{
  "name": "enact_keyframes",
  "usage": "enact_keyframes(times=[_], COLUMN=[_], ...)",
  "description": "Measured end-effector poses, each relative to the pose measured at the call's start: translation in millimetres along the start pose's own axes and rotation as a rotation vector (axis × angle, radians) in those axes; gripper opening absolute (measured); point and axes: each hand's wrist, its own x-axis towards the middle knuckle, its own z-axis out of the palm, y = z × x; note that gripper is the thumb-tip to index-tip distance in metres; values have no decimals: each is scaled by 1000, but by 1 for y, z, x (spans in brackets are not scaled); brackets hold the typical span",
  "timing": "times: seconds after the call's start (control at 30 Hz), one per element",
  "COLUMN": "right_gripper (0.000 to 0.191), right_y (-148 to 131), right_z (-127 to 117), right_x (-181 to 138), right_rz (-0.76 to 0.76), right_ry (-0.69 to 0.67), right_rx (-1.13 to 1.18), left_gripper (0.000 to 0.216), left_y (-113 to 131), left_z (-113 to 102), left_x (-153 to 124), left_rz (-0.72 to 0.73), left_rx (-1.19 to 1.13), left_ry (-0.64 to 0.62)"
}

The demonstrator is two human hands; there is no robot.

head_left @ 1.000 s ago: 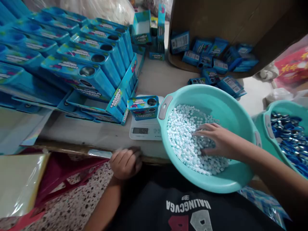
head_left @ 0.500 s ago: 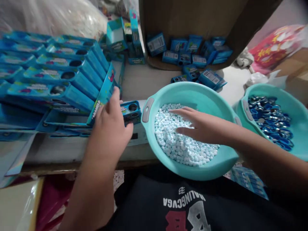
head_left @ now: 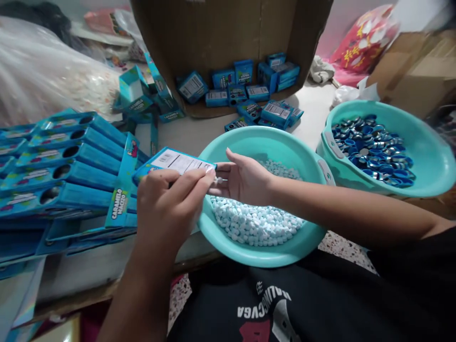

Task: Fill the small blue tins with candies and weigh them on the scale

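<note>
Gripped in the left hand, with fingers curled over the near edge: one blue carton, barcode and printed panel facing up. Right end of carton at the fingers of the right hand. Right hand spread flat, thumb up, palm turned toward the carton. At those fingers, white pieces, small and partly hidden; firmness of hold, cannot tell. Beneath the right hand: turquoise bowl with a bed of pale blue-white pellets. Well to the right of the right hand: second turquoise bowl, partly filled with blue and silver pieces. Left of the left hand: rows of blue cartons, round-holed. Beyond both hands: brown cardboard box, with loose small cartons in and before its mouth.
</note>
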Motion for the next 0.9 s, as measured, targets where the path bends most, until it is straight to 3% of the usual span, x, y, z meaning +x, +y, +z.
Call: enact_keyframes(times=[0.1,0.2,0.27,0.37,0.43,0.47,0.6,0.67,0.8,0.9], right_gripper=[50,58,58,46,47,48,47,46,49,55], right_y=[-3,-8,-10,-14,-15,-16,-19,-20,-19,-18], right_z=[0,-3,-7,-14,-18,-20,-23,-23,-22,-25], right_x=[2,4,2,-7,-14,-17,-22,-21,-18,-15], right_rz=[6,-27,-106,-223,-203,-173,-119,-95,-42,40], right_ry=[45,114,154,249,317,329,270,251,135,16], right_rx=[-56,-334,-715,-1586,-2046,-2172,-2329,-2361,-2368,-2309], left_gripper=[41,39,38,42,49,52,56,53,46,51], left_y=[-3,-6,-8,-14,-18,-21,-32,-39,-55,-63], left_z=[9,10,7,0,-5,-7,-14,-17,-19,-14], left_x=[1,-1,-5,-13,-19,-21,-24,-24,-27,-36], left_rz=[-17,-118,-196,-319,-461,-553,-913,-980,-862,-640], left_rx=[-30,-50,-47,-3,11,-3,-98,-122,-160,-123], left_ry=[-11,-23,5,54,55,49,-37,-159,-450,-401])
